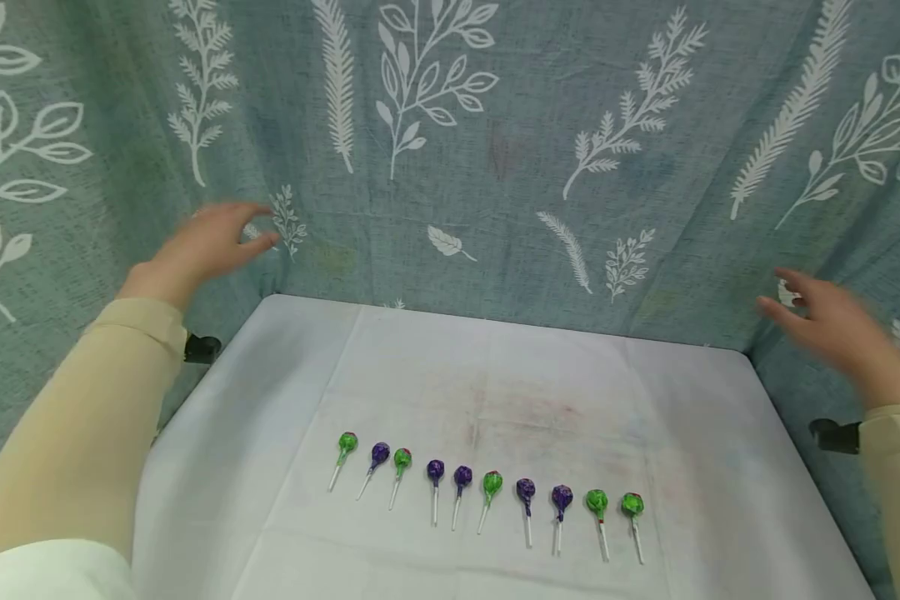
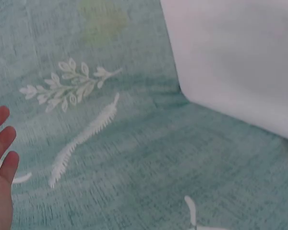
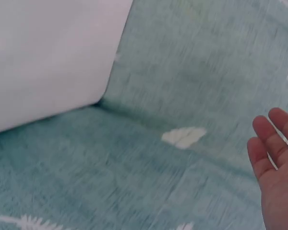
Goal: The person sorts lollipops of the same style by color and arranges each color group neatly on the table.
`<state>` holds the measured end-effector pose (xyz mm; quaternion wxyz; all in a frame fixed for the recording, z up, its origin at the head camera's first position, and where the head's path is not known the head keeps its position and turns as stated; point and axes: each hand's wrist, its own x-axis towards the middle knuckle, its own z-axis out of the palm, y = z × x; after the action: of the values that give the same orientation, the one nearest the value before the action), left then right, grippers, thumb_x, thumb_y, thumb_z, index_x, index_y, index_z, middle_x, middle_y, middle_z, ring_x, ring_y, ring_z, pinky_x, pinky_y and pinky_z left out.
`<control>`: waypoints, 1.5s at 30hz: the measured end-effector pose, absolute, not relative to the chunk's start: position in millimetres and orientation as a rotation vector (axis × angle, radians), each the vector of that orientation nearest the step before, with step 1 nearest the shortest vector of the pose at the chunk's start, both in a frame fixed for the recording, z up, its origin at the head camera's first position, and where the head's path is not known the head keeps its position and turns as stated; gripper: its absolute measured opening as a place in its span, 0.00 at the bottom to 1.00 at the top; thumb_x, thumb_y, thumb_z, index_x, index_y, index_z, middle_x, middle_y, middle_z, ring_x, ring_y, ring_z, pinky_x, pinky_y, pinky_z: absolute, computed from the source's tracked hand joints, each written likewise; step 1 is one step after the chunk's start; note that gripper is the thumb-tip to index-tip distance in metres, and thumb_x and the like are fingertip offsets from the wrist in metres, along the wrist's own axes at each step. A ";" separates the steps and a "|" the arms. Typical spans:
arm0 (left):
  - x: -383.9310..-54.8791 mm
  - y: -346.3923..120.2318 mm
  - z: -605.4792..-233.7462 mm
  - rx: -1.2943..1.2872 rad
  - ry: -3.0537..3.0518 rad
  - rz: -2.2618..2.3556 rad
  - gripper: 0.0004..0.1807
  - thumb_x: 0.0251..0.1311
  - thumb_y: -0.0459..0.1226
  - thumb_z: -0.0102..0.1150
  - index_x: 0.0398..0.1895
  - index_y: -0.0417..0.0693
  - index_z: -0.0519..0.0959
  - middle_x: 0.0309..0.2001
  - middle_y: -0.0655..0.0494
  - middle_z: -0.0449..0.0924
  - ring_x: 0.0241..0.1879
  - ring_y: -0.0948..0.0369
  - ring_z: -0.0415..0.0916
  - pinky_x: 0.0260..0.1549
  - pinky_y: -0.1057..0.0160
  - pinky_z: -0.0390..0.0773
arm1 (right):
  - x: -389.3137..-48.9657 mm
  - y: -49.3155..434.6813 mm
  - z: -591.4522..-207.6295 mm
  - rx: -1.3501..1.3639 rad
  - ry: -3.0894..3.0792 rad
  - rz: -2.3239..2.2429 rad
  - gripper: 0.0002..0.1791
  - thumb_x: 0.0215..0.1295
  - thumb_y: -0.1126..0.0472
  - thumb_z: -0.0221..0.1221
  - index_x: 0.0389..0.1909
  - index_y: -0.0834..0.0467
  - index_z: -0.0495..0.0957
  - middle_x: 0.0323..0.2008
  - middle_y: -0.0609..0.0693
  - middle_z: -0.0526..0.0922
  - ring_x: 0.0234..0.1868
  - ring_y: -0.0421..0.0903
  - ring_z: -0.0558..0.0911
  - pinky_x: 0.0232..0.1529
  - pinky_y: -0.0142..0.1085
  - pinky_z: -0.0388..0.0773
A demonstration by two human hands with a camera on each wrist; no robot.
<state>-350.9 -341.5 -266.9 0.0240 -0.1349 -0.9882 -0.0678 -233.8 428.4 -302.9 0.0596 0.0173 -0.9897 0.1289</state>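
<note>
Several wrapped lollipops lie in a slanting row on the white tabletop, sticks toward me. Some have green wrappers, such as the green lollipop at the left end and another green lollipop at the right end. Others are purple, like the purple lollipop near the middle. My left hand is raised beyond the table's far left corner, holding nothing, its fingers relaxed. Over by the far right corner my right hand hovers, also empty, with thumb and fingers apart. Both hands are far from the lollipops.
A grey-green curtain with white leaf prints hangs behind the table and along both sides. The table's rounded far corner shows in the left wrist view. Faint reddish stains mark the white cloth. Dark straps sit at both wrists.
</note>
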 end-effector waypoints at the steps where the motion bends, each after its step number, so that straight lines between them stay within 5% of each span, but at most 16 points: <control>1: -349.9 -340.1 -268.2 -0.430 -3.054 -0.224 0.41 0.59 0.63 0.35 0.70 0.53 0.49 0.67 0.40 0.47 0.63 0.37 0.43 0.51 0.32 0.46 | -234.5 424.8 -303.1 0.070 -2.995 0.410 0.43 0.65 0.37 0.39 0.69 0.62 0.39 0.60 0.75 0.52 0.52 0.73 0.60 0.41 0.66 0.59; 29: -332.9 -320.7 -297.8 -0.614 -2.968 -0.302 0.34 0.61 0.59 0.41 0.68 0.56 0.56 0.60 0.42 0.61 0.59 0.40 0.53 0.50 0.35 0.53 | -226.4 360.8 -315.6 0.392 -3.000 0.617 0.38 0.65 0.41 0.46 0.70 0.51 0.45 0.64 0.63 0.54 0.58 0.64 0.60 0.46 0.61 0.62; 45: -314.7 -307.8 -310.4 -0.665 -2.950 -0.345 0.33 0.61 0.58 0.42 0.67 0.56 0.58 0.64 0.43 0.57 0.62 0.40 0.50 0.52 0.35 0.52 | -224.1 336.6 -326.2 0.436 -2.992 0.656 0.38 0.62 0.37 0.47 0.69 0.46 0.47 0.64 0.58 0.55 0.59 0.59 0.62 0.46 0.59 0.64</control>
<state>-314.7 -307.8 -310.4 0.0488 -0.2183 -0.9681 -0.1131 -224.1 336.6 -326.2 0.0238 0.1409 -0.9668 0.2120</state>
